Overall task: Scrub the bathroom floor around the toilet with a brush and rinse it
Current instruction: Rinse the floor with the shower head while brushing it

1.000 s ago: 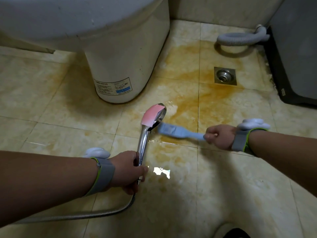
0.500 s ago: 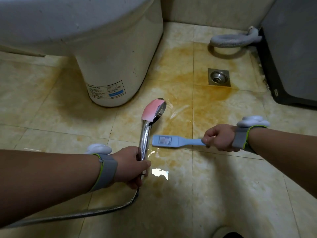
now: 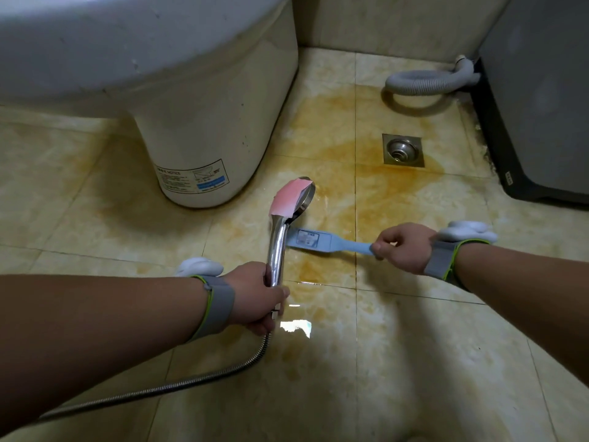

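Observation:
My left hand [image 3: 256, 298] grips the chrome handle of a shower head [image 3: 287, 215], which has a pink patch on its back and points toward the floor in front of the toilet [image 3: 204, 122]. My right hand [image 3: 403, 247] holds the handle end of a light blue brush [image 3: 322, 240]. The brush lies flat and low over the wet, orange-stained beige floor tiles [image 3: 398, 199], its head partly hidden behind the shower handle. The white toilet base with a label stands at the upper left, close to the shower head.
A square metal floor drain [image 3: 403, 150] sits right of the toilet. A grey corrugated hose [image 3: 427, 84] curls by the back wall. A dark grey appliance [image 3: 538, 100] fills the right edge. The metal shower hose [image 3: 178, 386] trails toward the lower left.
The brush has slid left across the tile until its head is behind the shower handle. The shower head has stayed in place, and the view has shifted slightly.

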Action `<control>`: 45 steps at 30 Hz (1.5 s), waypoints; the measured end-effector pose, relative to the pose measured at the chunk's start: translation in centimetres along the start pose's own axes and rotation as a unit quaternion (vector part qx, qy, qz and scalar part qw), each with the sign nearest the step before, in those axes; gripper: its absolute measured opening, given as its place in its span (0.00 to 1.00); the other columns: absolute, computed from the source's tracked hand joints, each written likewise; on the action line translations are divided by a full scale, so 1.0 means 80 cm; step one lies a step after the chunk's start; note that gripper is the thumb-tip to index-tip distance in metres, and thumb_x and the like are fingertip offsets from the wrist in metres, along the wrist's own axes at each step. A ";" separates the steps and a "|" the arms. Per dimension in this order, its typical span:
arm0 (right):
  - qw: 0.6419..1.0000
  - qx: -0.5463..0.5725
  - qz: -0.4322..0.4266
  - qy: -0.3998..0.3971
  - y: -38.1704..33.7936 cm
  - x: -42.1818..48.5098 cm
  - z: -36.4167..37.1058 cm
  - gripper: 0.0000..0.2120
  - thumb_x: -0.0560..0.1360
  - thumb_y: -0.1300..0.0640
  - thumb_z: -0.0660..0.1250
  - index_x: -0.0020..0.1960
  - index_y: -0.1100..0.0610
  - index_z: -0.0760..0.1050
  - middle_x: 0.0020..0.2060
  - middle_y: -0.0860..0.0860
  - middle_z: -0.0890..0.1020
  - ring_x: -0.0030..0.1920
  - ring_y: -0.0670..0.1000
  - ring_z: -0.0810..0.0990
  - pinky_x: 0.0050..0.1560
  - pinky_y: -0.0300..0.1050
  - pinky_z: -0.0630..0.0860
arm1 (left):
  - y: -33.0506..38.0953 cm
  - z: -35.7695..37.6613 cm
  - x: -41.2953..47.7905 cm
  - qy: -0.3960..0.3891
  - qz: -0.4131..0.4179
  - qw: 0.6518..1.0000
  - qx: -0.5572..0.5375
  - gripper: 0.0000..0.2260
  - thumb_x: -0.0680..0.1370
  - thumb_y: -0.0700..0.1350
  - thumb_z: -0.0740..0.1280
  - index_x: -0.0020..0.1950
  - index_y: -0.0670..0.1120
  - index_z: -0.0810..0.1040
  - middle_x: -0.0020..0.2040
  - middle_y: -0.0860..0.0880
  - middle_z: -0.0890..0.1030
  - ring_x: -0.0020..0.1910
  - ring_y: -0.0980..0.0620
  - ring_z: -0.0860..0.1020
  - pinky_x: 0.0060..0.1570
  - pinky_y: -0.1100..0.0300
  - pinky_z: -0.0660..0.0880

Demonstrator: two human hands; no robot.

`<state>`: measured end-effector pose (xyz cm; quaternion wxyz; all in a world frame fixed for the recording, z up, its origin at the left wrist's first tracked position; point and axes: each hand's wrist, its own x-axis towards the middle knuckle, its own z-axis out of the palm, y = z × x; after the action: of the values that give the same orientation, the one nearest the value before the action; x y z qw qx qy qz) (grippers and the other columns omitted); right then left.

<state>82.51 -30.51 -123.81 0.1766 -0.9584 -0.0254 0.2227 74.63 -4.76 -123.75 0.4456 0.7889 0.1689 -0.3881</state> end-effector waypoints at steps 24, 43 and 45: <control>0.974 0.099 0.132 0.156 -0.050 0.081 -0.005 0.18 0.80 0.56 0.56 0.52 0.69 0.77 0.41 0.64 0.77 0.46 0.62 0.78 0.40 0.45 0.68 | 0.034 -0.026 0.036 0.077 0.028 0.997 0.000 0.05 0.77 0.44 0.64 0.47 0.43 0.76 0.36 0.50 0.84 0.24 0.51 0.73 0.23 0.64 0.68; 0.988 0.120 0.056 0.078 -0.070 0.065 0.024 0.17 0.79 0.52 0.59 0.50 0.65 0.79 0.34 0.56 0.75 0.31 0.52 0.70 0.28 0.39 0.61 | 0.049 -0.030 0.062 0.173 0.006 0.985 0.023 0.09 0.74 0.49 0.62 0.47 0.44 0.76 0.36 0.44 0.84 0.31 0.47 0.77 0.31 0.61 0.71; 0.992 0.104 0.048 0.056 -0.069 0.064 0.024 0.17 0.79 0.52 0.59 0.49 0.64 0.79 0.33 0.55 0.75 0.28 0.50 0.69 0.27 0.39 0.61 | 0.046 -0.028 0.065 0.194 0.018 0.980 0.032 0.10 0.73 0.51 0.61 0.44 0.45 0.76 0.34 0.45 0.84 0.32 0.46 0.78 0.33 0.59 0.74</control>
<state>86.47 -24.08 -125.65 0.2659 -0.9457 0.0540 0.1788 81.30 -5.29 -124.94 0.3858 0.8660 0.2249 -0.2250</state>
